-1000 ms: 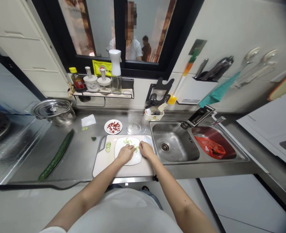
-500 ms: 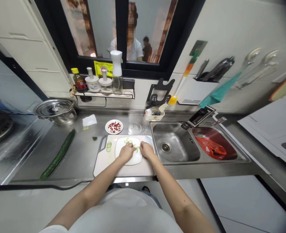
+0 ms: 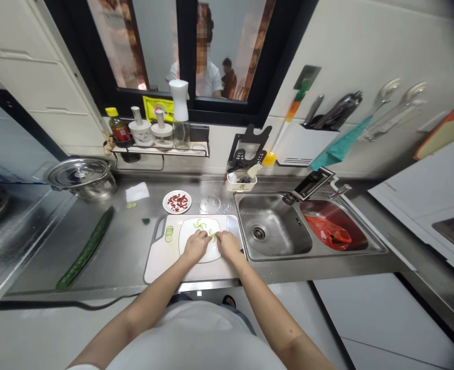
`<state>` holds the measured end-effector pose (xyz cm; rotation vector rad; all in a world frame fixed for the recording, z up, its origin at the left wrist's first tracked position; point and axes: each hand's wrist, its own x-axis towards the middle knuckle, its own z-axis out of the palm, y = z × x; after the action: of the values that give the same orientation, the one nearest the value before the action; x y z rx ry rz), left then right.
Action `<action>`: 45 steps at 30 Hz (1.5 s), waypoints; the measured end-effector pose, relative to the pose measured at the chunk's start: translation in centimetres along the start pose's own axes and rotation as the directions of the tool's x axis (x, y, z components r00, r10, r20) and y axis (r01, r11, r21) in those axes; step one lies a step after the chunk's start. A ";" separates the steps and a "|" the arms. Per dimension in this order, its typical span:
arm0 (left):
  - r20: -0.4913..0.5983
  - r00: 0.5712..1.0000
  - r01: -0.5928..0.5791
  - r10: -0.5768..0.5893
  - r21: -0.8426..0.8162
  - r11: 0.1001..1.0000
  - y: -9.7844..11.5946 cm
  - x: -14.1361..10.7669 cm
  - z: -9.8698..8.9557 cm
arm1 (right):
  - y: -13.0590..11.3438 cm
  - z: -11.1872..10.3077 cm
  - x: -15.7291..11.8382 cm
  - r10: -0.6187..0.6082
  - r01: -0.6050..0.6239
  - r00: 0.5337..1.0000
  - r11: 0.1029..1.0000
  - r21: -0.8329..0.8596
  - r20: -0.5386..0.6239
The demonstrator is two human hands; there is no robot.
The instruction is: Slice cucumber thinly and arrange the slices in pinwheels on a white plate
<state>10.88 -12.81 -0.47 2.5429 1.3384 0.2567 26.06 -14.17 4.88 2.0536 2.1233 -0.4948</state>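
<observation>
A white plate (image 3: pixel 210 255) rests on the pale cutting board (image 3: pixel 159 264). My left hand (image 3: pixel 196 245) is over the plate's lower middle, fingers curled and pinched; whatever they hold is hidden. On the plate's right side my right hand (image 3: pixel 228 243) has its fingertips closed at a thin cucumber slice (image 3: pixel 212 235), which shows in the gap between both hands. Thin cucumber slices (image 3: pixel 200 224) form a curved pattern near the plate's top. Further cucumber slices (image 3: pixel 168 234) overlap in a short row on the board's left.
A long cucumber (image 3: pixel 86 249) lies on the left of the steel counter, with a cucumber end (image 3: pixel 145 221) nearer the board. Behind are a small plate of red pieces (image 3: pixel 177 202) and a lidded pot (image 3: pixel 91 180). A double sink (image 3: pixel 280 254) adjoins the board's right.
My hands have shifted slightly on the plate, and the left has drawn back from the slice between them. The curved slices at the plate's top show more fully. The view has turned slightly.
</observation>
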 end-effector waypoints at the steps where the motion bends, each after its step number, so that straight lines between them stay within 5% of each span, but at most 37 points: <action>1: 0.003 1.000 -0.001 0.001 0.005 1.000 0.0 0.0 0.0 | 0.0 -0.1 0.0 0.001 -0.001 1.000 1.000 -0.004 0.004; 14: 0.037 0.993 0.117 -0.113 -0.138 0.983 0.9 0.3 -1.4 | 0.2 0.2 -0.1 -0.016 0.017 1.000 0.999 0.041 -0.024; 19: -0.048 0.981 0.169 -0.187 -0.251 0.953 1.2 0.1 -1.5 | 0.1 0.2 -0.6 -0.004 0.015 0.997 0.989 0.146 -0.081; 28: -0.185 0.939 0.181 -0.288 -0.447 0.876 -0.4 -4.8 -0.9 | -0.4 1.8 -3.0 0.013 0.049 0.985 0.938 0.343 -0.175; 31: -0.220 0.893 0.258 -0.393 -0.467 0.846 -2.3 -6.7 -0.9 | -0.3 1.9 -3.6 0.027 0.045 0.981 0.931 0.362 -0.190; 39: -0.193 0.678 0.618 -0.709 -0.373 0.692 -8.0 -9.0 -1.8 | 0.1 2.3 -4.7 0.053 0.016 0.983 0.930 0.368 -0.177; 45: -0.131 0.641 0.718 -0.756 -0.243 0.652 -8.6 -8.0 -2.2 | -0.3 2.6 -4.9 0.042 0.034 0.982 0.921 0.389 -0.185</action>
<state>-0.97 -14.43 -1.30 1.6436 2.2082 0.4629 25.71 -19.64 4.13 2.4012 2.2753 -0.8116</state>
